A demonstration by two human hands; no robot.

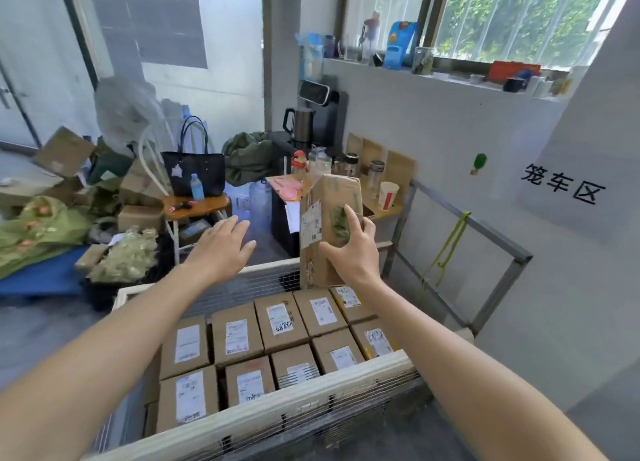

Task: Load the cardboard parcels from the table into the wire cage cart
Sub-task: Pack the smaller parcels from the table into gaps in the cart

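While your right hand (349, 249) grips a tall brown cardboard parcel (325, 218) stood on end, that parcel sits at the far right corner of the white-framed wire cage cart (277, 415), just above the load. Thumb lies across the near face low down, index finger points up over a green print, other fingers wrap the right edge. White shipping label on the parcel's left face. Can't tell if its lower end touches the boxes under it or the cart's far rim. Your left hand (221, 242) hangs flat over the cart's far left rim, palm down, fingers straight and slightly spread, holding nothing, touching nothing, well apart from the parcel. Inside the cart: brown cardboard parcels with white labels (239, 336) packed in two rows, labels up, sides touching, tops just under the rim. Some labels carry black handwriting. Beyond the cart's far rim, to the left: a black tote bag (194, 173) on a round wooden stool (207, 204), a small clear bottle with a blue label (197, 186) in front of the bag. Straight beyond the cart: a dark metal kettle (301, 124), and nearer, a white and red paper cup (388, 195) on a wooden table (381, 214). Right of the cart a grey metal frame (467, 232) stands by the wall, a yellow-green cord (450, 245) hanging on it, black characters (562, 183) on the wall above
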